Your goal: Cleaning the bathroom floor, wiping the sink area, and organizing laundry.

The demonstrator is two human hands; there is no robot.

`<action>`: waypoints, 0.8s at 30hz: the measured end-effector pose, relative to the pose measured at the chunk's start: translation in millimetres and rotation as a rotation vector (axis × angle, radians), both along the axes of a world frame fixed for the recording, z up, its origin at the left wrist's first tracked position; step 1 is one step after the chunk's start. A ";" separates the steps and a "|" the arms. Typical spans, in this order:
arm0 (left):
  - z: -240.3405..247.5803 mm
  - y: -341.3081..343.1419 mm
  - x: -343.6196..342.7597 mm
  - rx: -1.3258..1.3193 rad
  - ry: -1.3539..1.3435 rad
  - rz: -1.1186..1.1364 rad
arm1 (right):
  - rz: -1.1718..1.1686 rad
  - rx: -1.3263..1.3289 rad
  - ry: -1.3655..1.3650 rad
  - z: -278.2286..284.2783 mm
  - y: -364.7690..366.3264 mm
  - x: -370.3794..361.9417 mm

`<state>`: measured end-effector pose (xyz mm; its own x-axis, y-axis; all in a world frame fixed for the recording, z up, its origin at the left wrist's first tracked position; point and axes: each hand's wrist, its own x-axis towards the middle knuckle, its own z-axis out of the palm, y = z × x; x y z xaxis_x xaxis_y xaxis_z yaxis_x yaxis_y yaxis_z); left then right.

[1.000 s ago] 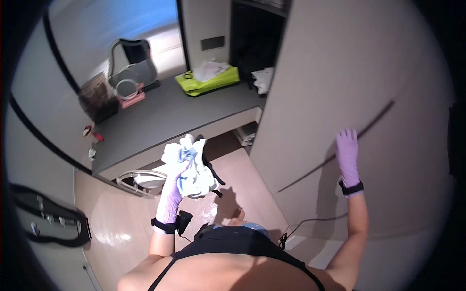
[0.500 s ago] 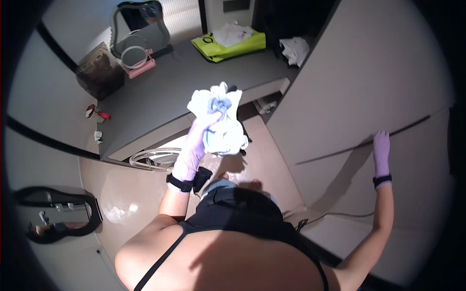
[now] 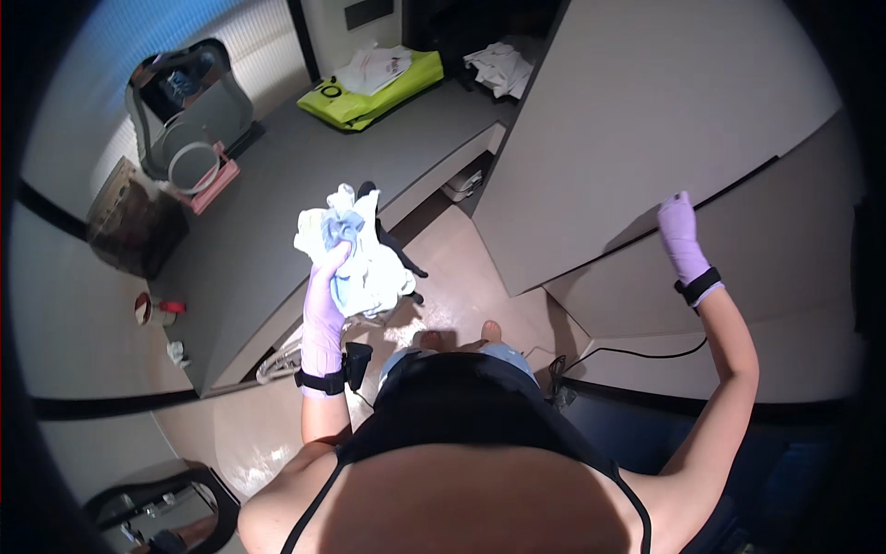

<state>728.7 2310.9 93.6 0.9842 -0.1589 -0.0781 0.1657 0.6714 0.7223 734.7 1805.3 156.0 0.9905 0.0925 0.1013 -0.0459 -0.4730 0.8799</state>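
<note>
My left hand [image 3: 323,305], in a lilac glove with a black wrist strap, is closed on a bundle of crumpled clothes [image 3: 374,277]. The bundle is white and pale blue, and black pieces dangle from its far side. It hangs in front of the grey dresser. Off to the right, my right hand [image 3: 681,235], gloved and strapped the same way, has its fingers bent at the edge of a tall grey cabinet door [image 3: 628,120]. Its fingertips are partly hidden.
On the dresser [image 3: 268,175] are a wavy-framed mirror [image 3: 198,120], a pink stand mirror [image 3: 214,185], a dark translucent box [image 3: 129,231] and a lime-green bag [image 3: 369,97]. White cloth [image 3: 498,69] lies in the far corner. A black cable [image 3: 628,351] runs at lower right.
The cabinet door has swung outward with my right hand at its edge, and a gap shows beside it. My view has shifted; the clothes stay in my left hand.
</note>
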 end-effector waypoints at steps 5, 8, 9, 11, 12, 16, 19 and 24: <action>-7.0 5.8 6.5 0.026 0.007 -0.065 | 0.176 0.005 0.033 8.1 130.1 -14.2; -2.3 5.9 5.7 -0.004 0.040 -0.108 | 0.289 0.008 0.061 15.8 204.2 -14.7; -1.1 7.1 6.8 -0.014 0.040 -0.147 | 0.321 0.014 0.068 22.8 233.3 -4.6; -2.5 5.4 8.4 -0.025 0.039 -0.203 | 0.384 0.012 0.076 34.8 260.4 9.5; -6.3 5.4 8.2 -0.041 0.059 -0.224 | 0.413 0.011 0.077 41.4 254.7 11.4; -0.6 11.9 -2.7 -0.013 0.078 -0.205 | 0.678 0.080 0.029 52.1 303.4 53.1; -4.6 14.0 -4.6 -0.002 0.069 -0.237 | 0.740 0.026 -0.103 44.3 324.2 82.4; -0.1 15.3 -5.6 0.037 0.048 -0.209 | 1.233 0.572 -0.148 66.5 328.9 88.3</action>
